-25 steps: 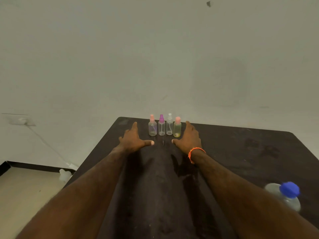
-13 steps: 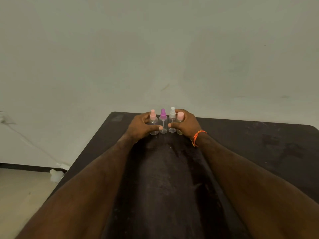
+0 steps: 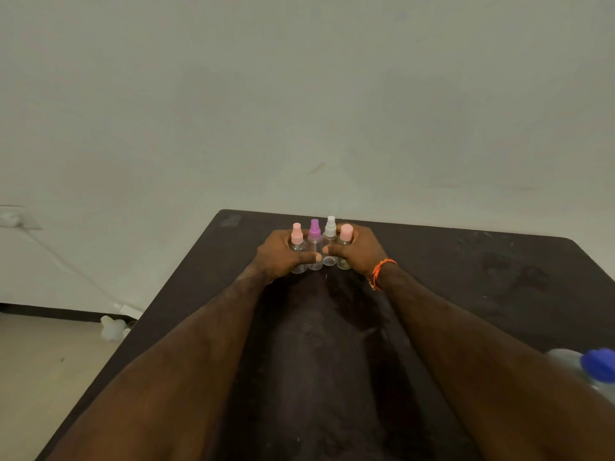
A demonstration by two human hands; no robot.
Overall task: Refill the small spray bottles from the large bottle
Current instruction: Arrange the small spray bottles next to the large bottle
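A person's left hand [image 3: 283, 256] and right hand [image 3: 357, 249] curl around a tight upright row of four small clear spray bottles [image 3: 319, 244] at the far edge of a dark table [image 3: 482, 294], while the blue-capped large bottle [image 3: 595, 371] stands well apart at near right.

Plain pale wall [image 3: 299, 94] fills the top half, a few faint scuffs, dim even light. Dark table [image 3: 499, 277] butts against it, surface smudged right of the hands. Left of the hands: beige floor [image 3: 40, 377], dark skirting [image 3: 50, 312], wall socket [image 3: 13, 219] with cable [image 3: 76, 274] running down.
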